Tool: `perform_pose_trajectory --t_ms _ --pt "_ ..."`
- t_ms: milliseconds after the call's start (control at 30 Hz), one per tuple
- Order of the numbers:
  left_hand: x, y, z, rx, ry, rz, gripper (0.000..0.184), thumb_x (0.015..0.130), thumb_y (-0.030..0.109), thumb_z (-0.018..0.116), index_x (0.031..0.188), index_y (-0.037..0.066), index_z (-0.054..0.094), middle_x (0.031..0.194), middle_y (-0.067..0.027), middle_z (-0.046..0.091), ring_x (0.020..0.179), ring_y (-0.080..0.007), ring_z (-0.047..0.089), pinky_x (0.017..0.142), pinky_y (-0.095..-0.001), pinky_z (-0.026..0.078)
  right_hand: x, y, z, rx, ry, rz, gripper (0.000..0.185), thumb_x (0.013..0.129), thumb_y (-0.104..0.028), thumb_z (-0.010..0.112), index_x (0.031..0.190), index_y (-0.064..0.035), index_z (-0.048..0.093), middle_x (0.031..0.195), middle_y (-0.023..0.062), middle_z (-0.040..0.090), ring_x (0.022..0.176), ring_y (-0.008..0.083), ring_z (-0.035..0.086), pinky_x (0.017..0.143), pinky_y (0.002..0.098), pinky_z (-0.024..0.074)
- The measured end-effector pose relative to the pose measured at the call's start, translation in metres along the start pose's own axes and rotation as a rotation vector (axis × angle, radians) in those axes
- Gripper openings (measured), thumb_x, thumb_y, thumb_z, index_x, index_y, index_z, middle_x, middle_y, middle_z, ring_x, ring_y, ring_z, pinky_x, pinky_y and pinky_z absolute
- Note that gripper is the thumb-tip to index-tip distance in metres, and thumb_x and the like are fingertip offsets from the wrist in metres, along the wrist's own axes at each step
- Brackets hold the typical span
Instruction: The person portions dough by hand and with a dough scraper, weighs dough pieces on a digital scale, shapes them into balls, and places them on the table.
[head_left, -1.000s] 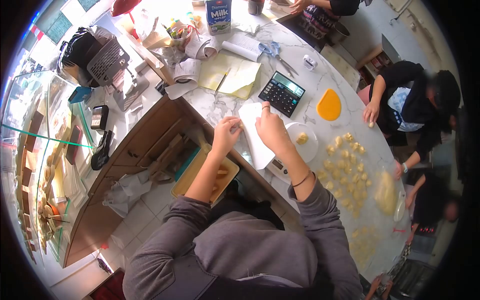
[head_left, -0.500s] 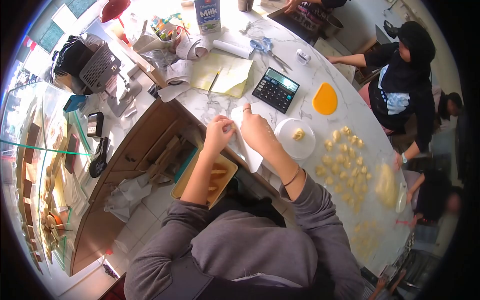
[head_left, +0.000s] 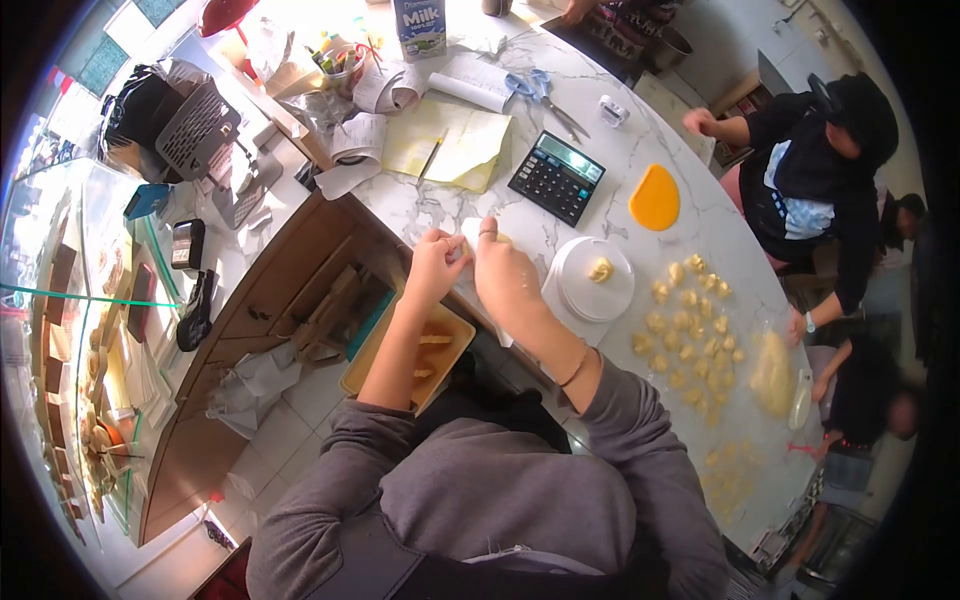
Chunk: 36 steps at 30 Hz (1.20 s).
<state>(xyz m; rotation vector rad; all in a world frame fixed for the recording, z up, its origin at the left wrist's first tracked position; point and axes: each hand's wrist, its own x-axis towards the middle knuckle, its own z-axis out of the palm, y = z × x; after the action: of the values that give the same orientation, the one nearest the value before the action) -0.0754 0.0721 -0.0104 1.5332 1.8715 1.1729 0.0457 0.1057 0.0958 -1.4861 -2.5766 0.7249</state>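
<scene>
My left hand is at the counter's near edge, fingers curled inward in a pinch. Beside it my right hand is closed too, its thumb pointing away from me and its fingertips hidden. The hands meet around something small and pale that I cannot make out. A flat white piece shows under and behind my right hand. To the right of that hand, a lump of dough sits on a round white plate. Farther right, several dough pieces lie spread on the marble counter.
Beyond my hands lie a calculator, an orange disc, scissors and yellow paper with a pen. A larger dough mass lies far right. Below the counter edge is a tray. A person in black stands across.
My right hand has drawn slightly closer to my left, covering more of the white piece. The person across has raised a hand off the counter. The view has shifted slightly.
</scene>
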Motion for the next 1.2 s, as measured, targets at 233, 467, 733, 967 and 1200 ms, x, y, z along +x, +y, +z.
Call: perform_pose_trajectory --t_ms 233,467,733,967,1200 --pt "0.003 0.024 -0.001 -0.195 0.094 0.070 0.014 0.073 0.011 0.064 0.081 -0.001 0.062 0.079 -0.0104 0.061 0.069 -0.0185 0.058 0.064 -0.0292 0.047 0.033 -0.019 0.020 -0.073 0.169 -0.094 0.045 0.082 -0.008 0.048 0.121 0.0105 0.038 0.066 0.0194 0.062 0.062 0.0327 0.064 0.057 0.0398 0.0528" --pt "-0.035 0.042 -0.011 -0.431 0.153 -0.294 0.011 0.076 0.008 0.065 0.085 0.003 0.064 0.074 -0.0030 0.063 0.068 -0.0092 0.058 0.063 -0.0228 0.047 -0.021 0.052 -0.062 0.405 0.333 0.034 0.051 0.083 -0.009 0.056 0.126 0.0060 0.033 0.086 0.0287 0.059 0.084 0.0422 0.060 0.069 0.0433 0.0483" --pt "0.010 0.130 0.083 -0.033 0.019 0.415 0.018 0.068 0.013 0.069 0.086 0.014 0.070 0.101 -0.0027 0.058 0.099 -0.0248 0.050 0.084 -0.0387 0.039 -0.189 0.127 -0.159 0.386 0.794 0.153 0.035 0.090 -0.014 0.052 0.117 0.0050 0.040 0.103 0.0145 0.055 0.092 0.0173 0.053 0.084 0.0285 0.0409" --pt "0.021 0.115 0.119 0.354 -0.163 0.545 0.024 0.075 0.019 0.061 0.098 0.018 0.068 0.123 -0.0036 0.049 0.116 -0.0258 0.040 0.090 -0.0444 0.034 -0.251 0.157 -0.144 0.516 0.874 0.305 0.033 0.091 -0.015 0.051 0.117 0.0035 0.041 0.107 0.0114 0.054 0.097 0.0150 0.049 0.089 0.0267 0.0366" --pt "0.005 0.096 0.105 -0.038 -0.042 0.463 0.045 0.077 0.009 0.056 0.122 0.008 0.050 0.129 -0.0128 0.042 0.118 -0.0330 0.038 0.096 -0.0441 0.032 -0.274 0.171 -0.135 0.555 0.928 0.382 0.034 0.092 -0.016 0.051 0.118 0.0029 0.041 0.106 0.0100 0.054 0.095 0.0127 0.049 0.087 0.0255 0.0378"
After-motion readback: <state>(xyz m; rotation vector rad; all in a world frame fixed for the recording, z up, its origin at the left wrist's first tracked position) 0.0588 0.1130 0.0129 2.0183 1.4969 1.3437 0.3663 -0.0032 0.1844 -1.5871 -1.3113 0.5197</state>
